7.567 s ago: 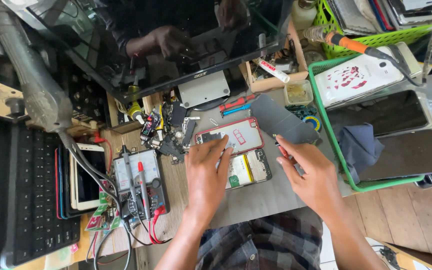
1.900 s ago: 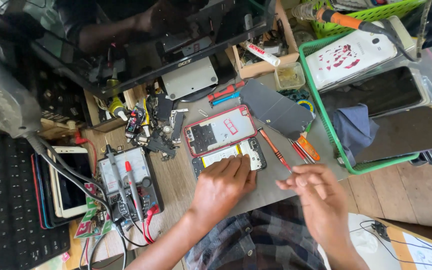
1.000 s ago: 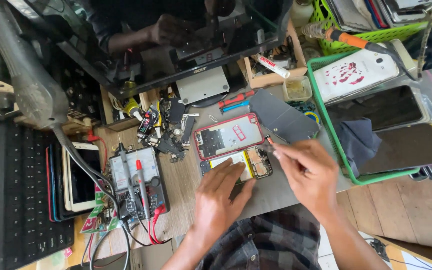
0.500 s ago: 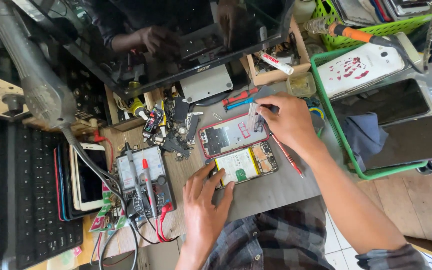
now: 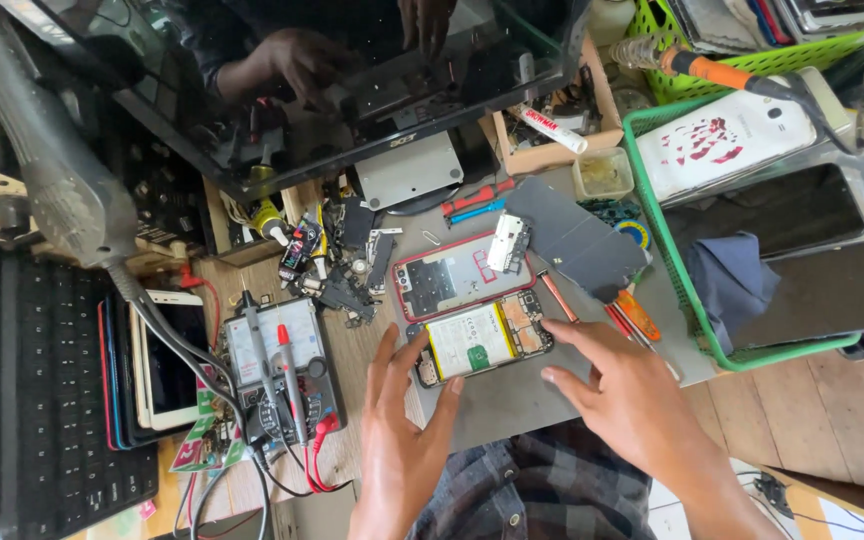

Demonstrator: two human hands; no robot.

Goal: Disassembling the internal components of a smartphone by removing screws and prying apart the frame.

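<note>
Hands meet at an opened smartphone [image 5: 482,338] lying back-up on the grey work mat [image 5: 512,395], its yellow-labelled battery and circuit boards exposed. The left hand [image 5: 399,440] rests palm down just near and left of the phone, fingers spread wide, with fingertips touching the phone's left end and near edge; it grips nothing. The right hand [image 5: 632,392] lies to the right, fingers loosely apart, its forefinger reaching to the phone's right end and touching it; it too holds nothing.

Just beyond the phone, touching or nearly so, lies a red-rimmed phone frame [image 5: 452,275], and on its right end sits a small metal shield plate [image 5: 508,243]. A dark grey sheet [image 5: 574,235] lies to the right of that, with a red-handled tool [image 5: 558,297] and an orange-handled tool [image 5: 638,315] between it and the right hand.

To the left, a multimeter [image 5: 277,350] rests with red and black probes laid across it, and beside it a stack of phones [image 5: 157,365]. A black keyboard [image 5: 37,400] fills the far left. Loose small parts [image 5: 342,260] are scattered beyond the multimeter. On the right a green basket [image 5: 687,300] holds a white phone cover, dark tablets and a blue cloth. A dark laptop screen [image 5: 332,80] stands along the far side.
</note>
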